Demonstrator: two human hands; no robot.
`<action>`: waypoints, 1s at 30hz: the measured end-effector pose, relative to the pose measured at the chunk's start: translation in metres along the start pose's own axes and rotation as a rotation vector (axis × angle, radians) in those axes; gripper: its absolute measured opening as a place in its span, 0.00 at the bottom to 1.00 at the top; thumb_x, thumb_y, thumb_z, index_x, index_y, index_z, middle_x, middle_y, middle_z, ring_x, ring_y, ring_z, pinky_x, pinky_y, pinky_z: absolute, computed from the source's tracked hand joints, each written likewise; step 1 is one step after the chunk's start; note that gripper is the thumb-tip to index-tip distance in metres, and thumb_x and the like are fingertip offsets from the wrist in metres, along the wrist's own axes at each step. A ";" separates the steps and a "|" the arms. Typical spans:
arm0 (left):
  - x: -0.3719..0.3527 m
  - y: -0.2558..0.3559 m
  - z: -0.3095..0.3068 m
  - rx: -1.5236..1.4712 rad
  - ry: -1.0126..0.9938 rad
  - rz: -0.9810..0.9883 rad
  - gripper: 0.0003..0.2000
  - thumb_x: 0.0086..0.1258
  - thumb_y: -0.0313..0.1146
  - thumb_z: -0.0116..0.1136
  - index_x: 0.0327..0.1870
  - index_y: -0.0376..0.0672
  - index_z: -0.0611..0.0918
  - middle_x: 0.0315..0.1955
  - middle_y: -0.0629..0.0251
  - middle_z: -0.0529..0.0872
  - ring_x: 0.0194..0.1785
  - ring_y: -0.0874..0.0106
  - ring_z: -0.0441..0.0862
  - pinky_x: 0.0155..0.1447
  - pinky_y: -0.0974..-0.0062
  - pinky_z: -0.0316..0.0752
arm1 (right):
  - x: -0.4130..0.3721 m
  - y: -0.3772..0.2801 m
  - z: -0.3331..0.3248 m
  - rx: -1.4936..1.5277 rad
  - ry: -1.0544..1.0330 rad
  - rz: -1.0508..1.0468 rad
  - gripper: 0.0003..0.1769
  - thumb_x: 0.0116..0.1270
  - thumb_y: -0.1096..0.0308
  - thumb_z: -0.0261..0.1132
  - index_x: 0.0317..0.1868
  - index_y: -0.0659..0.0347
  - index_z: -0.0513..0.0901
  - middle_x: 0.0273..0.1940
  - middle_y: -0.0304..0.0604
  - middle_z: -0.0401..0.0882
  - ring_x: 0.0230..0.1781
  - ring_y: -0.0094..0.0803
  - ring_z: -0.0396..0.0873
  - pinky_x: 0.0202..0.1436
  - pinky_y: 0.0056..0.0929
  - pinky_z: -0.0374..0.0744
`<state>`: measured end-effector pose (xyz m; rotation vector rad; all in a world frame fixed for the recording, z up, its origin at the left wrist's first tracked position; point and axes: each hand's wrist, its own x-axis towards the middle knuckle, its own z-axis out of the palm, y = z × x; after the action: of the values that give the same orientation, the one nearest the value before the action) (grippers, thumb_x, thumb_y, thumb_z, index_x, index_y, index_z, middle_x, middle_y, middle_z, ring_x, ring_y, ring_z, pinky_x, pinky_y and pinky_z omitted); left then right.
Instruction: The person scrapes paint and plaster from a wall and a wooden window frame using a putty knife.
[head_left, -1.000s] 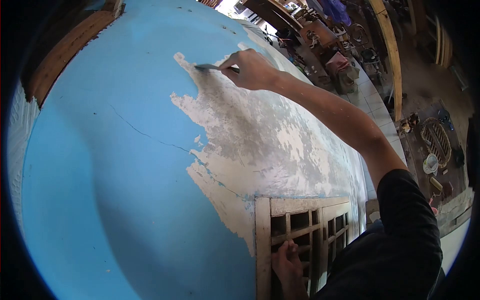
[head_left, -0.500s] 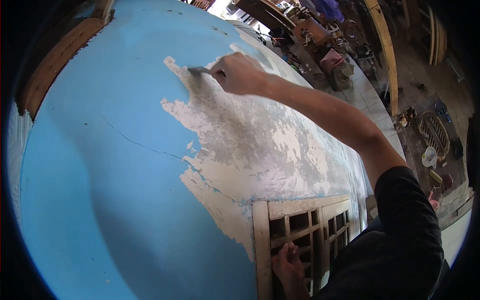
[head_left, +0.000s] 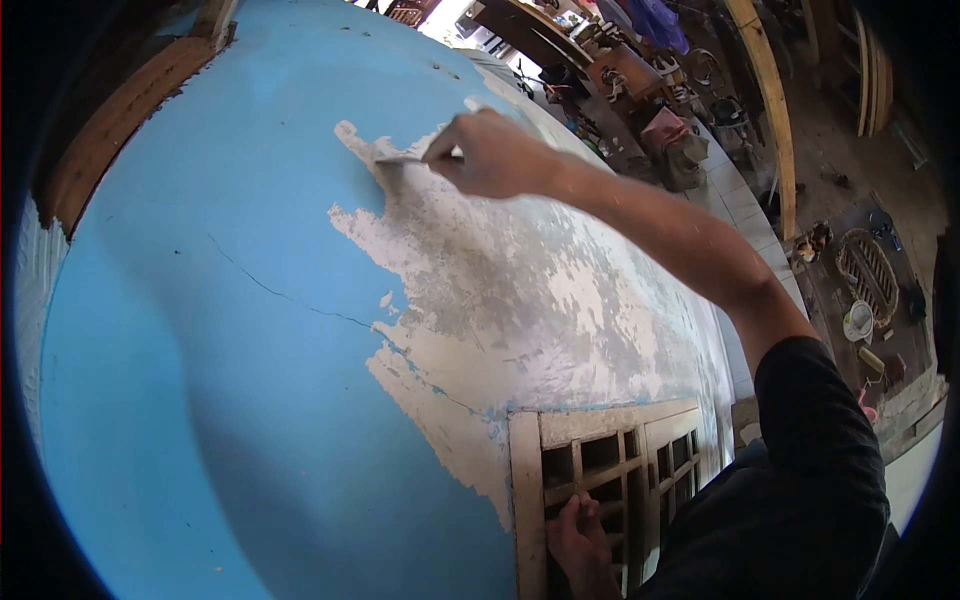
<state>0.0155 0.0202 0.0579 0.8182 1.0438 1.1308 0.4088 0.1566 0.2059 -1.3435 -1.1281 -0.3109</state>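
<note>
My right hand (head_left: 490,155) is closed around a scraper (head_left: 400,161), its handle hidden in my fingers. The thin blade meets the wall along the ragged edge between the blue paint (head_left: 250,200) and the bare, grey-white plaster (head_left: 480,270). Lower down, my left hand (head_left: 578,535) grips a crossbar of a white wooden lattice window (head_left: 560,428), fingers curled over the bar. A narrow crack runs across the blue paint towards the bared plaster, and a small bared patch (head_left: 386,300) lies beside its edge.
A brown wooden beam (head_left: 125,130) borders the wall at upper left. Beyond the wall, tools and clutter cover the floor at right, with a white bucket (head_left: 858,320), a paint roller (head_left: 870,358) and a long timber post (head_left: 768,100).
My right hand and the scraper have shifted slightly down, with the blade now seen more edge-on. My left hand keeps its grip on the window bar. The view has shifted a little.
</note>
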 end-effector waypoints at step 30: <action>0.003 -0.004 -0.006 -0.056 -0.015 0.018 0.02 0.73 0.17 0.57 0.39 0.34 0.79 0.34 0.54 0.83 0.38 0.67 0.82 0.42 0.72 0.79 | 0.039 0.025 0.010 0.019 0.062 -0.001 0.10 0.66 0.72 0.65 0.42 0.62 0.93 0.38 0.49 0.92 0.37 0.41 0.90 0.45 0.36 0.86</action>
<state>0.0116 0.0223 0.0516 0.7914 0.9898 1.1624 0.4417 0.1881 0.2193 -1.3085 -1.0776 -0.3392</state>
